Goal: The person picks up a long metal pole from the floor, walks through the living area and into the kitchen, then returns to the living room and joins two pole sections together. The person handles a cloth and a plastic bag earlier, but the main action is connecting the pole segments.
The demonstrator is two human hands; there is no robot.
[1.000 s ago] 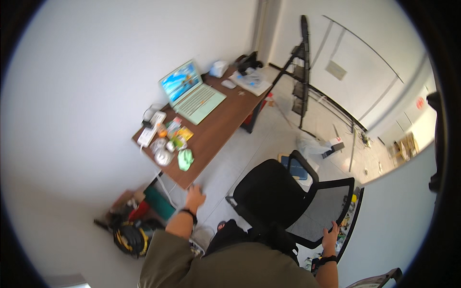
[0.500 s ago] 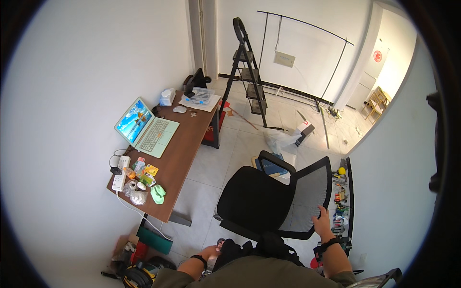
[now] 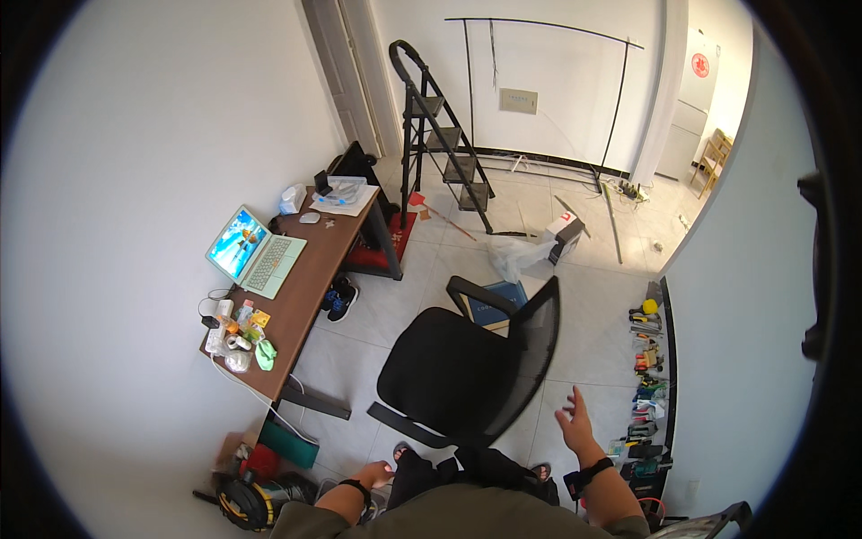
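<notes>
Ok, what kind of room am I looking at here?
Likely a home office or workroom being set up: a desk with an open laptop, a black office chair, plus a stepladder and tools lined along the wall.

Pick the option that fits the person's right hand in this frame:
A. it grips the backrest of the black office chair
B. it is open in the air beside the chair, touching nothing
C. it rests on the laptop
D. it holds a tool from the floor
B: the right hand is spread open, apart from the black office chair, holding nothing.
</notes>
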